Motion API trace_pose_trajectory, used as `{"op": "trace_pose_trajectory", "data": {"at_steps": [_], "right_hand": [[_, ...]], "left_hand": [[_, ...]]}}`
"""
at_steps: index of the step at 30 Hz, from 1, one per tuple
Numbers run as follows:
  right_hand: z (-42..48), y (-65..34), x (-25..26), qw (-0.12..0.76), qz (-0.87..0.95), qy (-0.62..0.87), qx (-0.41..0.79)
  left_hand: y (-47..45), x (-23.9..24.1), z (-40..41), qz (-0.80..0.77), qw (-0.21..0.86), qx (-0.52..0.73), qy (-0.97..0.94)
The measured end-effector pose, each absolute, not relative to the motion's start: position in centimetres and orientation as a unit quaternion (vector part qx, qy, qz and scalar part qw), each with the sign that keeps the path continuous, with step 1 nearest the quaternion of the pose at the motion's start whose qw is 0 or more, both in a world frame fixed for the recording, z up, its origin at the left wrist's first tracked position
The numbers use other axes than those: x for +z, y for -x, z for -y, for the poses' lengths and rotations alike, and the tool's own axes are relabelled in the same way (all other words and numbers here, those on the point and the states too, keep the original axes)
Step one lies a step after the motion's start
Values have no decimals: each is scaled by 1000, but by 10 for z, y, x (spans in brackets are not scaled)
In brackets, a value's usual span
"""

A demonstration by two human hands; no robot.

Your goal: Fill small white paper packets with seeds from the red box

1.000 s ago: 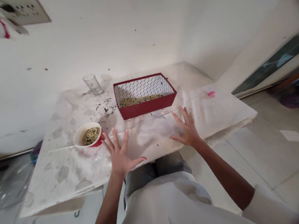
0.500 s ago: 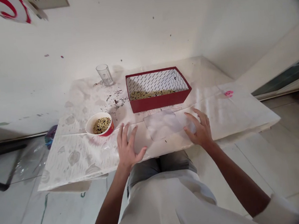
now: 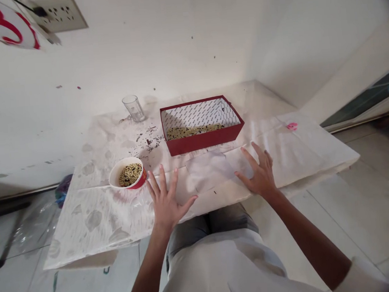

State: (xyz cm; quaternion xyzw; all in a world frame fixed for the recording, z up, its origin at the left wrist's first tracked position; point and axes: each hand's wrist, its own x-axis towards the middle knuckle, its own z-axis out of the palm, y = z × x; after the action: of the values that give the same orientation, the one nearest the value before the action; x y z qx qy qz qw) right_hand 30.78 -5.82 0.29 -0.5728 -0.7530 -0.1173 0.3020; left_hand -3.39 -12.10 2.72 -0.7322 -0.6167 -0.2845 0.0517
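My left hand [image 3: 166, 200] is spread over the front of the table with nothing in it, its fingers close to the right side of a paper bowl [image 3: 138, 182]. The bowl is white inside, red outside, and holds pale and dark grains [image 3: 130, 175]. My right hand [image 3: 259, 172] is likewise empty, fingers apart, right of a thin translucent sheet [image 3: 207, 168] lying flat between the hands. Behind the sheet stands an open red box [image 3: 205, 141] with a patterned white lining and similar grains along its bottom. Whether either hand touches the tabletop I cannot tell.
A clear glass [image 3: 133, 108] stands at the back left. Dark bits [image 3: 148, 142] are scattered between it and the box. A patterned cloth [image 3: 95, 218] covers the table, with a pink mark [image 3: 292, 126] on the right. The wall [image 3: 171, 39] rises behind, with a power socket [image 3: 58, 14].
The view has tilted up slightly, so the table things appear lower. My left hand's fingers have spread wider and straightened; my right hand stays nearly in place. The bowl, box and sheet have not moved.
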Motion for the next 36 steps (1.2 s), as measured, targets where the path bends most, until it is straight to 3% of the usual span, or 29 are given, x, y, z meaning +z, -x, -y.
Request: {"op": "trace_pose_trajectory", "data": {"at_steps": [5,9,12,16,19,21,23,24,30,36], "right_hand": [[59,-316,-11,363,739,553,-127],[51,-320,4,380,763,506,-136],[33,-314,43,431,768,451,-145],[-18,-273,119,409,783,457,-101],[-76,-225,161,318,827,462,-32],[-117,-191,171,171,880,442,29],[-152,-159,168,-47,907,410,87],[-166,-144,163,-87,908,398,100],[-197,-94,128,-174,905,374,107],[-206,-95,115,-194,894,398,68]], "left_hand": [[47,17,132,564,61,-358,741],[48,20,131,601,53,-341,721],[34,28,119,621,-6,-285,730],[2,37,94,672,-29,-192,715],[-17,40,76,706,-69,-148,689],[-25,40,68,707,-130,-148,680],[-28,39,63,698,-188,-165,671],[-29,38,62,692,-209,-181,667],[-23,42,71,645,-308,-356,602],[-1,44,83,586,-426,-530,440]]}}
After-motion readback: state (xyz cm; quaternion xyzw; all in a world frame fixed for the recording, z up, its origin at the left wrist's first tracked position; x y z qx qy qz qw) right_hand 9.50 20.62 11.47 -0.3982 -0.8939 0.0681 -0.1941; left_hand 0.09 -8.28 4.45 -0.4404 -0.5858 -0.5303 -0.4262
